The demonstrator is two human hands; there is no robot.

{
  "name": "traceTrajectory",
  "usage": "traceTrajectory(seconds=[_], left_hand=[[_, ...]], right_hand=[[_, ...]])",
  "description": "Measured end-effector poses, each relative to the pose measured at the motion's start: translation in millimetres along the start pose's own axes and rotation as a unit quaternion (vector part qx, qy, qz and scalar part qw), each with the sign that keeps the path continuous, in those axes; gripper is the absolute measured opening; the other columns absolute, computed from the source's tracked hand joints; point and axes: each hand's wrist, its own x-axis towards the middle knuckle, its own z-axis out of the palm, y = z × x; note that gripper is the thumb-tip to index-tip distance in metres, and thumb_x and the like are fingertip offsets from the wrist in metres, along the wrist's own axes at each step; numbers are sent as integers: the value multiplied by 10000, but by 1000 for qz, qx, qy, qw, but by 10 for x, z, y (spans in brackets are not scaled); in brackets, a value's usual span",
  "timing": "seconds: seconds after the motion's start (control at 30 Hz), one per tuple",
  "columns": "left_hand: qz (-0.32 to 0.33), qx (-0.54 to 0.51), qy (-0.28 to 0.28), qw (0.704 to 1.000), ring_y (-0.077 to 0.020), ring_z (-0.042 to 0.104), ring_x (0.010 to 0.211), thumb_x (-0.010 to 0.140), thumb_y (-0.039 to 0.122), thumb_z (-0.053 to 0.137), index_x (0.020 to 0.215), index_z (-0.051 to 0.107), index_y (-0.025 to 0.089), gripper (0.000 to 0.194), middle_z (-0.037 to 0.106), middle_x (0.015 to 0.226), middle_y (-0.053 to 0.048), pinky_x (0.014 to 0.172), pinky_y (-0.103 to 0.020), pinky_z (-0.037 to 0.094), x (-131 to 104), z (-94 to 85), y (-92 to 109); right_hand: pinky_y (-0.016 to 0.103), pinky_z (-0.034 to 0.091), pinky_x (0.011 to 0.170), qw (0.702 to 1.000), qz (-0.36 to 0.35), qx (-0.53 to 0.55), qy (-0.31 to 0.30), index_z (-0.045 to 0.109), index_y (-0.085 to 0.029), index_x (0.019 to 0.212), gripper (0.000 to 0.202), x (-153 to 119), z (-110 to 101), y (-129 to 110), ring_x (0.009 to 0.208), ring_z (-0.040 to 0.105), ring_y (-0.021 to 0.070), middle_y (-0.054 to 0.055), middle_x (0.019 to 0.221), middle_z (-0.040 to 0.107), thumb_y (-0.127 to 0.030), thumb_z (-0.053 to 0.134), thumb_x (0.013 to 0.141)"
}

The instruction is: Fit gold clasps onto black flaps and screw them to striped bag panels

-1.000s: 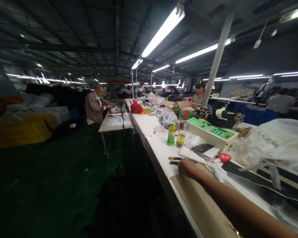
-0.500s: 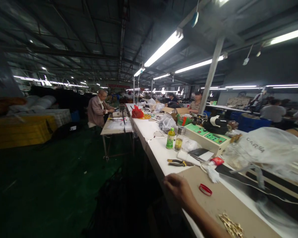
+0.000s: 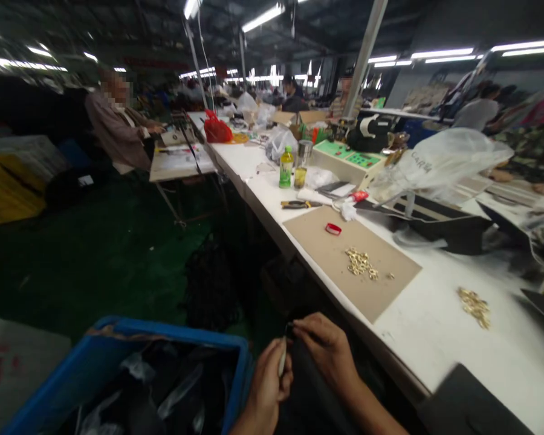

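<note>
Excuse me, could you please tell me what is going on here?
Close-up handwork is going on beside a white table. The left hand grips a slim pale object; the right hand pinches near its upper end, but on what is too small to make out. On the table, a brown board bears a red band and a heap of gold-coloured pieces; another heap lies farther right. A blue bin stands left of the hands.

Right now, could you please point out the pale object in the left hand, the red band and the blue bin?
Pale object (image 3: 282, 357), head view: its exposed side.
Red band (image 3: 332, 232), head view: its near side.
Blue bin (image 3: 176, 333), head view: its far rim.
</note>
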Motion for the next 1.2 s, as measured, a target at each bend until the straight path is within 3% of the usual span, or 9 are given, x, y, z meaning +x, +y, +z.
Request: traceTrajectory(seconds=[0.07,0.17,0.3,0.37,0.57,0.87,1.03,1.2], left_hand=[[-7,-12,-11,1000,-33,373,463,805,687,710,950,587,189,533,503,710,62,454,-173,121,-65,137,20],[1,13,-34,999,-38,362,487,845,643,683,960,581,191,478,462,702,70,471,-181,130,-149,291,122],[37,50,-67,996,-58,342,526,922,608,623,971,583,188,424,424,692,67,486,-192,172,-246,378,197],[57,71,-68,994,-69,345,555,947,599,600,974,591,184,416,413,688,62,503,-193,203,-281,392,210],[108,145,-68,981,-92,328,579,1001,575,536,951,605,175,409,386,683,59,532,-226,251,-331,385,250],[171,268,-47,947,-137,394,612,1009,626,512,889,659,200,467,478,686,23,567,-263,306,-351,364,275],[157,242,-36,957,-139,408,600,955,688,559,808,637,202,513,475,651,23,553,-259,307,-334,386,251],[137,226,-35,964,-123,384,574,933,702,583,789,597,204,519,423,625,42,529,-241,299,-324,392,209]], right_hand=[[339,576,804,999,31,-2,11,852,-273,955,159,-34,-107,-143,866,715,227,69,907,755,-388,742,950],[364,572,845,996,90,17,13,851,-261,940,180,-66,-211,-279,906,716,244,73,935,764,-411,751,931],[367,568,819,975,200,87,44,812,-203,1083,378,-122,-248,-287,818,707,235,56,868,757,-485,827,833],[344,552,779,966,230,104,52,805,-185,1049,400,-132,-244,-267,771,690,218,51,837,753,-496,847,801],[283,481,671,957,259,128,-25,775,-158,838,368,-81,-316,-339,665,613,162,44,754,719,-526,796,849],[249,417,570,921,331,190,-80,705,-155,807,481,-106,-490,-450,560,543,124,0,625,632,-616,842,776],[262,453,597,922,324,195,-86,712,-163,836,468,-124,-537,-501,572,558,133,-1,625,634,-616,824,801],[250,386,559,943,285,123,-118,679,-169,804,538,-189,-578,-480,576,504,129,-10,629,573,-698,682,901]])
